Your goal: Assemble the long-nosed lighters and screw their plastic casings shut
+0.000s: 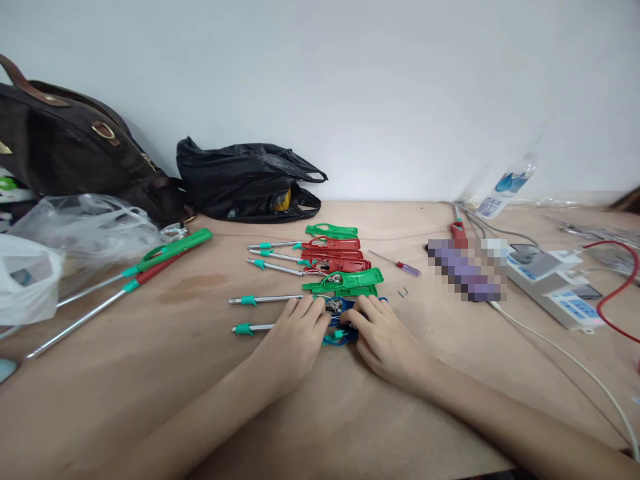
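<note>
Your left hand and right hand curl over the blue casings, left of the screwdriver; grip unclear; probably light, stiff plastic, best held by the edges

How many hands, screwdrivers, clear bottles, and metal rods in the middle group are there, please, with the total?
Hands: 2 (left hand, right hand)
Screwdriver: 1
Clear bottle: 1
Metal rods in the middle group: 5
Total: 9
</note>
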{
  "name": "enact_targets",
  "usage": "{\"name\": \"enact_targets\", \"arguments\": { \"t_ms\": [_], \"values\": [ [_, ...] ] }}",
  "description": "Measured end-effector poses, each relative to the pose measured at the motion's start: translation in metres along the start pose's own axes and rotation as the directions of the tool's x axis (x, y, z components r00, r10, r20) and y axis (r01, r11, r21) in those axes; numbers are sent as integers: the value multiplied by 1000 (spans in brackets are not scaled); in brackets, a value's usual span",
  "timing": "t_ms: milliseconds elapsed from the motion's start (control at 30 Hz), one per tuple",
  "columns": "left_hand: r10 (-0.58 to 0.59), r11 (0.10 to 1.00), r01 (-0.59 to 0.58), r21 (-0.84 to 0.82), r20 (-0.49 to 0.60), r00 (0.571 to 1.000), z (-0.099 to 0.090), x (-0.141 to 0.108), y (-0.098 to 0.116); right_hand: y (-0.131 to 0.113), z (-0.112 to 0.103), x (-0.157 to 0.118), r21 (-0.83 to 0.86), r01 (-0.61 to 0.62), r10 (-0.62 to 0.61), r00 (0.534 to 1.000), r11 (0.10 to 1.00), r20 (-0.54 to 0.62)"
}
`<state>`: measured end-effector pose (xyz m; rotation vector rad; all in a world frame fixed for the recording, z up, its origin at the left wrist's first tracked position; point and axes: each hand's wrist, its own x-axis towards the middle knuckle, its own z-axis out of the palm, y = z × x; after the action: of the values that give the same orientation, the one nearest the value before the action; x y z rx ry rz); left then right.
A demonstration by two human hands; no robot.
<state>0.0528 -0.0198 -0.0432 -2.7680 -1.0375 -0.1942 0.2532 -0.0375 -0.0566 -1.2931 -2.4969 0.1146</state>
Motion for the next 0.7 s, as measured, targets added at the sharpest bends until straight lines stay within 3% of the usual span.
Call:
{"name": "enact_targets", "arguments": {
  "t_ms": [267,700],
  "values": [
    [7,1000,-7,-29,17,1000,-3,-1,0,-1,0,0,70,30,-30,1000,997,-1],
    [-43,993,49,-111,52,998,-7,1,3,-4,1,2,-18,45,-45,999,999,1]
  ]
}}
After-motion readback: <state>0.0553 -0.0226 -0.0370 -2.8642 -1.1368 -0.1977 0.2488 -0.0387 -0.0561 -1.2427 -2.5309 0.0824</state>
